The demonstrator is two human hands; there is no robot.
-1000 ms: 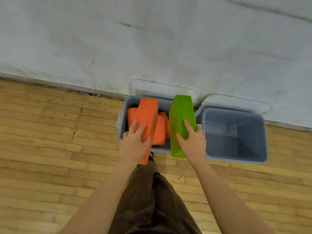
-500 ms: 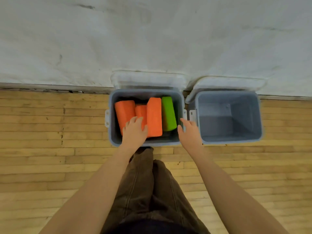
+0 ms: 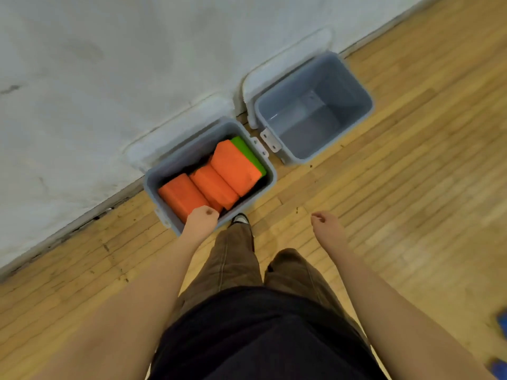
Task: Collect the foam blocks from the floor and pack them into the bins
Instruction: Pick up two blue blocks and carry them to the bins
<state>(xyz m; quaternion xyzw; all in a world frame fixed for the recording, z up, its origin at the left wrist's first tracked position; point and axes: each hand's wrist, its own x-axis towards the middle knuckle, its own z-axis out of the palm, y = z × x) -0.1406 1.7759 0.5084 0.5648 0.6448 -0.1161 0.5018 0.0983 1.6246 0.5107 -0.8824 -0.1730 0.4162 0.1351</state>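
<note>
The left grey bin (image 3: 150, 185) stands against the wall and holds three orange foam blocks (image 3: 235, 168) set on edge side by side. A green foam block (image 3: 247, 153) is wedged at their right end. The right grey bin (image 3: 369, 105) beside it has nothing inside. My left hand (image 3: 201, 222) hangs over the near rim of the left bin, fingers loosely curled down, holding nothing. My right hand (image 3: 326, 229) hovers over the bare floor to the right of that bin, loosely curled, with nothing in it.
Each bin's pale lid (image 3: 288, 60) leans on the white wall (image 3: 109, 64) behind it. The floor (image 3: 411, 201) is wood strip. Blue objects (image 3: 502, 325) show at the lower right edge. My legs and one shoe (image 3: 240, 218) stand just in front of the left bin.
Both hands let go of the orange and green blocks, which now sit in the left bin. The hands have drawn back and the view has swung to the right.
</note>
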